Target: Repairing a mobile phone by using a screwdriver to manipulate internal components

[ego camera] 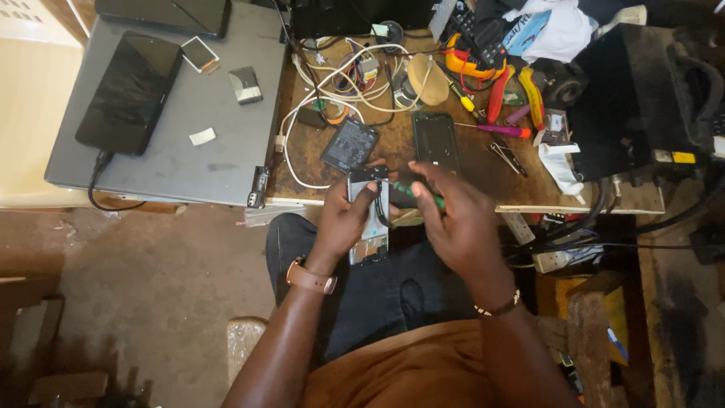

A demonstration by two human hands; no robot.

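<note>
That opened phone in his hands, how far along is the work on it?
Done: back cover and battery lie off on the bench. In hand: left hand holds the opened phone; right hand works a green-handled tool. Left: reassembly.

A worn wooden bench (393,143) carries a grey laptop (189,113). Beside it lie a battery (350,143), a phone back cover (436,140) (dark), tangled cables (332,83) and pliers (521,87).

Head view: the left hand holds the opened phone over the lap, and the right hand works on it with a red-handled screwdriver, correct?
Not quite. In the head view the screwdriver in the right hand has a green handle, not red. The left hand does hold the opened phone over the lap.
</note>
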